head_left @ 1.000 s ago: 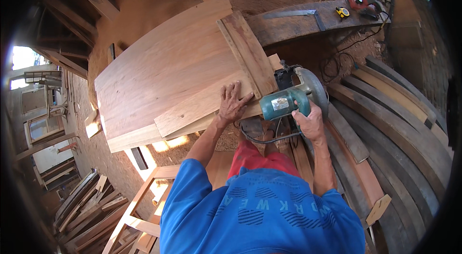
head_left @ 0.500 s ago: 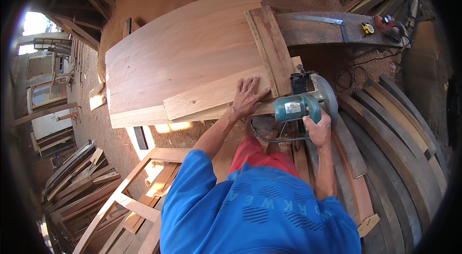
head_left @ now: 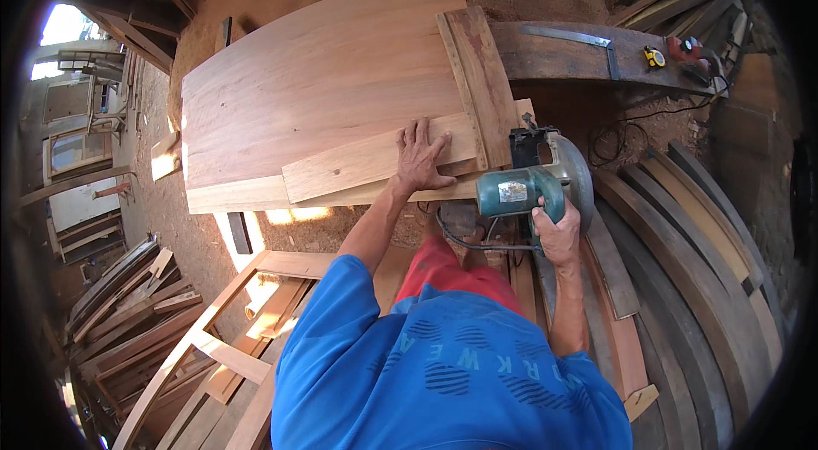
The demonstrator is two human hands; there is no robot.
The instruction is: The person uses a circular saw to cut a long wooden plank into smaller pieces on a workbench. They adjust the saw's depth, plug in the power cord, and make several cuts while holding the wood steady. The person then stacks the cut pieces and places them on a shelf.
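Note:
My left hand (head_left: 417, 160) lies with spread fingers on a narrow pale board (head_left: 345, 162), thumb toward its near edge. That board rests at a slant over the near side of a large wooden panel (head_left: 319, 79). My right hand (head_left: 558, 230) is wrapped around the rear handle of a green circular saw (head_left: 509, 193), its round grey guard facing right. The saw sits at the panel's near right corner, beside a crosswise wooden batten (head_left: 477, 79). Its blade and the cutting spot are hidden from view.
A dark plank (head_left: 545, 62) behind carries a metal square (head_left: 567, 36), a yellow tape measure (head_left: 653, 57) and a red power tool (head_left: 684, 48). Curved timbers (head_left: 690, 271) crowd the right. A wooden frame (head_left: 232, 356) stands at near left. The saw's cord (head_left: 477, 244) loops near my legs.
My left hand has slid a little left along the narrow board, its thumb now lower. The saw and my right hand have hardly moved; the whole view has shifted slightly.

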